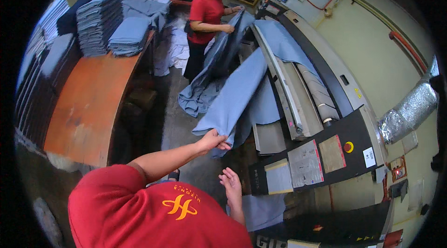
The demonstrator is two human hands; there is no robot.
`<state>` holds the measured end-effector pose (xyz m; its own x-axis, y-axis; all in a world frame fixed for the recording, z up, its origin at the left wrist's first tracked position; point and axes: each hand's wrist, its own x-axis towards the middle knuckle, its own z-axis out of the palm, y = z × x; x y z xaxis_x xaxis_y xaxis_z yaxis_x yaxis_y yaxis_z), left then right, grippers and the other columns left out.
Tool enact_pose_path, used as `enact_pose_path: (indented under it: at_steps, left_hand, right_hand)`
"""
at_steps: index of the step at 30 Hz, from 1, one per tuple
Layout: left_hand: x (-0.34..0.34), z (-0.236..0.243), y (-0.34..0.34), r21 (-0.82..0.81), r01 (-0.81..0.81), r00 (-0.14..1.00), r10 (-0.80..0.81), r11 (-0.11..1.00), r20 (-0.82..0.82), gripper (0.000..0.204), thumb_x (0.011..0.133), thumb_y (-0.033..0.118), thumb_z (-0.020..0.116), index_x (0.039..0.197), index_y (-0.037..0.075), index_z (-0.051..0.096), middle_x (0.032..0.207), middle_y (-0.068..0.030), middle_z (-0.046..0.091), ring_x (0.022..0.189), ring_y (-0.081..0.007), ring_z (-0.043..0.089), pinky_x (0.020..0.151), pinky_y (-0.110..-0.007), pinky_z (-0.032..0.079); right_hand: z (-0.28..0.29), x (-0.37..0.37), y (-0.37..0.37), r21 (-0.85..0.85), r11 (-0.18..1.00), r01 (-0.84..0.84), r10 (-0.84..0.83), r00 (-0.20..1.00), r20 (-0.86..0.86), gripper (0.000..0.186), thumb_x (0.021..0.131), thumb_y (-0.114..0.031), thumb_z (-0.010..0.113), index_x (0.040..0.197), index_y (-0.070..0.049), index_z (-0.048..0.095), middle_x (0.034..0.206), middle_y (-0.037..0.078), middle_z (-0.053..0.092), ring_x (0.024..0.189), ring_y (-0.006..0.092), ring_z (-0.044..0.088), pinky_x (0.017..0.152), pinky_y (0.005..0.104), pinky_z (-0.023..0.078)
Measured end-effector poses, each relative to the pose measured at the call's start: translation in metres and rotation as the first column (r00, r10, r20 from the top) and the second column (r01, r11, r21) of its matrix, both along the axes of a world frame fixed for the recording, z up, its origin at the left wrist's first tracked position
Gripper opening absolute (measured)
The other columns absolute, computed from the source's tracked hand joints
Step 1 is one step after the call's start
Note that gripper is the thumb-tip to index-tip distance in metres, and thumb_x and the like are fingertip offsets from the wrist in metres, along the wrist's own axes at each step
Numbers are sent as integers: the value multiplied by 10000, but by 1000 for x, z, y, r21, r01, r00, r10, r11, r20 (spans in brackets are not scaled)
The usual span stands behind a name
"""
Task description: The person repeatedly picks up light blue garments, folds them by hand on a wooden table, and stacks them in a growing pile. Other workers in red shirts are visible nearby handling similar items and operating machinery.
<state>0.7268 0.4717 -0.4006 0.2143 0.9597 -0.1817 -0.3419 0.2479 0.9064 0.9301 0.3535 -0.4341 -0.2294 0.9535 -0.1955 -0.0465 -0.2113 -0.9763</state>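
Observation:
My left hand (214, 141) is closed on the near end of a light blue cloth sheet (237, 92). From there the sheet stretches up and away toward the long flatwork ironing machine (305, 80). My right hand (231, 185) is raised in front of my body, fingers apart and nothing in it, a short way from the sheet. Another light blue cloth (281, 38) lies over the machine's feed side at the far end. Across from me a co-worker (206, 20) in a red shirt holds up a grey-blue cloth (212, 71) with both hands; its lower part trails on the floor.
An orange-topped table (88, 103) at left carries tall stacks of folded blue cloths (98, 22). White cloths (178, 45) lie in a heap behind the co-worker. The machine's near end has a red stop button (348, 147); a silver foil duct (405, 113) stands at right.

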Motion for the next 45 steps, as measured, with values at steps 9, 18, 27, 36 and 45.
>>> enact_pose_path:
  at_steps: [9, 18, 27, 36, 45]
  left_hand:
    - [26, 4, -40, 1, -47, 995, 47, 999, 84, 330, 936, 177, 561, 1172, -5, 419, 947, -129, 649, 706, -170, 689, 596, -251, 543]
    - [22, 5, -61, -94, -67, 992, 77, 993, 98, 293, 929, 174, 568, 1162, 34, 460, 885, -79, 654, 634, -119, 660, 494, -198, 417]
    - [-76, -142, 61, -542, 235, 610, 311, 807, 728, 223, 925, 153, 517, 1046, -27, 569, 1014, -159, 653, 940, -274, 657, 819, -374, 543]
    - [-166, -160, 107, -687, 152, 432, 578, 710, 693, 136, 867, 59, 572, 981, -16, 575, 919, -131, 650, 833, -236, 655, 809, -428, 548]
    - [-64, -41, -12, 39, 981, 139, -820, 193, 555, 912, 820, 784, 290, 1213, 4, 551, 1141, -177, 631, 1008, -299, 622, 916, -438, 466]
  right_hand:
    - [10, -21, 8, 377, 924, 65, -172, 952, 255, 685, 841, -54, 684, 1404, -5, 297, 1340, 168, 400, 982, 236, 612, 803, 310, 527]
    - [42, -43, 49, 680, 730, -72, -444, 707, 551, 351, 841, 1, 511, 1190, -16, 546, 944, 191, 643, 868, 329, 653, 748, 435, 490]
    - [82, -99, 43, 677, 731, -86, -265, 878, 398, 221, 861, 29, 462, 1036, 15, 596, 880, 136, 653, 731, 214, 668, 690, 336, 512]
    - [114, -72, 15, 519, 799, 304, -398, 914, 78, 175, 938, 28, 421, 1020, 50, 575, 857, 97, 658, 752, 167, 669, 696, 306, 545]
    - [94, -98, 22, 583, 795, 170, -448, 812, 374, 233, 843, 43, 481, 1031, -6, 610, 879, 144, 662, 739, 204, 677, 696, 344, 517]
